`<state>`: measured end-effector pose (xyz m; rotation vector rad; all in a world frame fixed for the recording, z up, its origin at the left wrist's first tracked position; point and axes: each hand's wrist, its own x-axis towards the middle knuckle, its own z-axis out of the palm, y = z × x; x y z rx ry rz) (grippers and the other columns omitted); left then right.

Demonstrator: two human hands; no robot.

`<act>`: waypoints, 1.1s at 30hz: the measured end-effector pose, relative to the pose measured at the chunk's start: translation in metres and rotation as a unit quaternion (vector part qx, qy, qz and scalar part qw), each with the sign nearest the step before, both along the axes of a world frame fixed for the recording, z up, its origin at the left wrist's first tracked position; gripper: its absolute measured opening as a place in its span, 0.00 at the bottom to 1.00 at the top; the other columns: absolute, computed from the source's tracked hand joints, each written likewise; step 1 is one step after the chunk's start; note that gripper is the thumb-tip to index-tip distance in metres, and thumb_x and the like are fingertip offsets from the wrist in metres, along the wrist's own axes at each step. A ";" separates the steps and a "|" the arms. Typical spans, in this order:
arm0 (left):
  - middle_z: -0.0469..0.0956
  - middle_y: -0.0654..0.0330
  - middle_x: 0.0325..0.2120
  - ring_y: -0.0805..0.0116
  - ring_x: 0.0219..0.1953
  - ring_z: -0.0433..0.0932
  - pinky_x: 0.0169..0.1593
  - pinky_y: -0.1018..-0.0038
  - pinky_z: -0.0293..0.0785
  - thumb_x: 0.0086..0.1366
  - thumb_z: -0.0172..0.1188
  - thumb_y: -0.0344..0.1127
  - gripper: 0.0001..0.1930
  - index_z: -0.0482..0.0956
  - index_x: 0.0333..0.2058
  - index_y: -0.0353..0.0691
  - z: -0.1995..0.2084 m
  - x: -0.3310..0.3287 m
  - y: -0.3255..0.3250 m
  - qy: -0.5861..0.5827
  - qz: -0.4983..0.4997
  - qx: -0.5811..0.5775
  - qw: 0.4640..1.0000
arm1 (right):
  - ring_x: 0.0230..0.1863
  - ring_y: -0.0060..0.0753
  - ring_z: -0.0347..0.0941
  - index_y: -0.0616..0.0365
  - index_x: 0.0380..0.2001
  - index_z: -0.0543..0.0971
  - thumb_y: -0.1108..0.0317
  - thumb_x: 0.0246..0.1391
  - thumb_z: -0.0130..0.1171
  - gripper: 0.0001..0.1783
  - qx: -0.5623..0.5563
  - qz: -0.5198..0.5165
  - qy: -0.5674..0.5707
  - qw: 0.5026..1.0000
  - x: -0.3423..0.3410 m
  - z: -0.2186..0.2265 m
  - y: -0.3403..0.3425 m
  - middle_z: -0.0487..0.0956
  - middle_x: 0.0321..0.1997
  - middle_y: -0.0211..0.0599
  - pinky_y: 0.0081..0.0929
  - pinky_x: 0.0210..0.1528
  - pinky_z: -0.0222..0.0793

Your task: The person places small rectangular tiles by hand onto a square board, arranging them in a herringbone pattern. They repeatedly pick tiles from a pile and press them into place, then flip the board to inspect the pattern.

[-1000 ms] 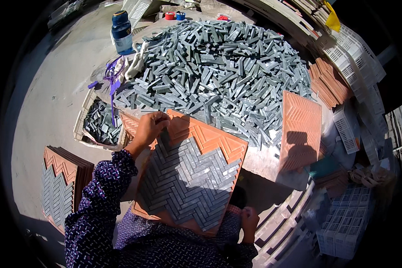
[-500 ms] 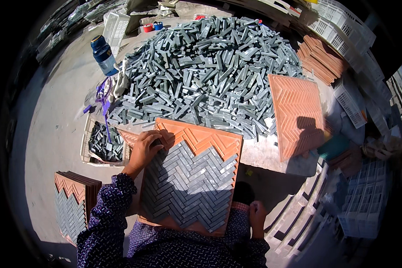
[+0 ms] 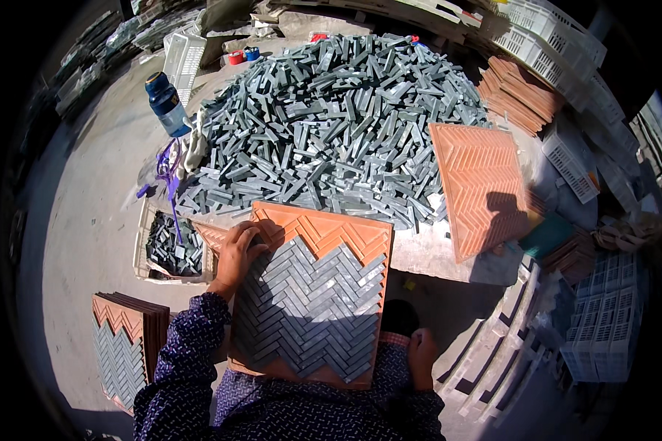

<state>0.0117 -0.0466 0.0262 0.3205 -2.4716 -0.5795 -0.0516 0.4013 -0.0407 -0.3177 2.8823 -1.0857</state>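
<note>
An orange moulded template tray [image 3: 324,228] lies across my lap, tilted up at its far end. Grey stone strips [image 3: 309,309] fill most of its grooves in a herringbone pattern, while the zigzag grooves at the far end show bare. My left hand [image 3: 234,257] grips the tray at its far left corner, fingers curled over the edge. Beside the tray's right edge, my right hand [image 3: 421,358] rests near my knee, closed; whatever its fingers hold, if anything, is hidden. A large heap of loose grey strips [image 3: 338,125] lies beyond the tray.
An empty orange template [image 3: 481,187] leans at the heap's right. At left are a basket [image 3: 141,246] of strip pieces, a stack of filled templates [image 3: 118,353], a blue bottle [image 3: 167,106] and white gloves [image 3: 196,143]. Pallet slats [image 3: 493,338] and white crates [image 3: 603,323] stand at right.
The view has shifted slightly, so the heap and tray sit a little lower and further left. My left hand keeps its hold on the tray corner, and my right hand stays by my knee.
</note>
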 end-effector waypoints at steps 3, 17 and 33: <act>0.77 0.54 0.42 0.53 0.44 0.75 0.48 0.66 0.72 0.47 0.68 0.30 0.18 0.77 0.39 0.35 0.004 0.002 0.002 -0.013 -0.017 -0.011 1.000 | 0.31 0.56 0.75 0.59 0.31 0.73 0.72 0.52 0.51 0.04 -0.005 0.000 -0.004 1.000 0.000 0.002 0.000 0.76 0.26 0.51 0.42 0.33 0.70; 0.73 0.49 0.51 0.50 0.56 0.70 0.58 0.67 0.67 0.53 0.63 0.29 0.22 0.73 0.49 0.34 -0.005 0.006 0.011 -0.067 0.034 0.006 0.997 | 0.30 0.54 0.74 0.59 0.28 0.72 0.75 0.51 0.49 0.02 0.001 -0.020 0.023 1.000 0.000 -0.003 -0.009 0.75 0.26 0.50 0.41 0.33 0.68; 0.49 0.48 0.66 0.52 0.69 0.46 0.67 0.52 0.40 0.57 0.44 0.69 0.50 0.48 0.65 0.32 0.006 0.025 0.044 -0.240 -0.049 -0.085 0.966 | 0.30 0.57 0.74 0.58 0.28 0.71 0.74 0.53 0.50 0.01 -0.003 -0.029 0.037 0.999 -0.001 -0.005 -0.009 0.75 0.26 0.51 0.43 0.32 0.69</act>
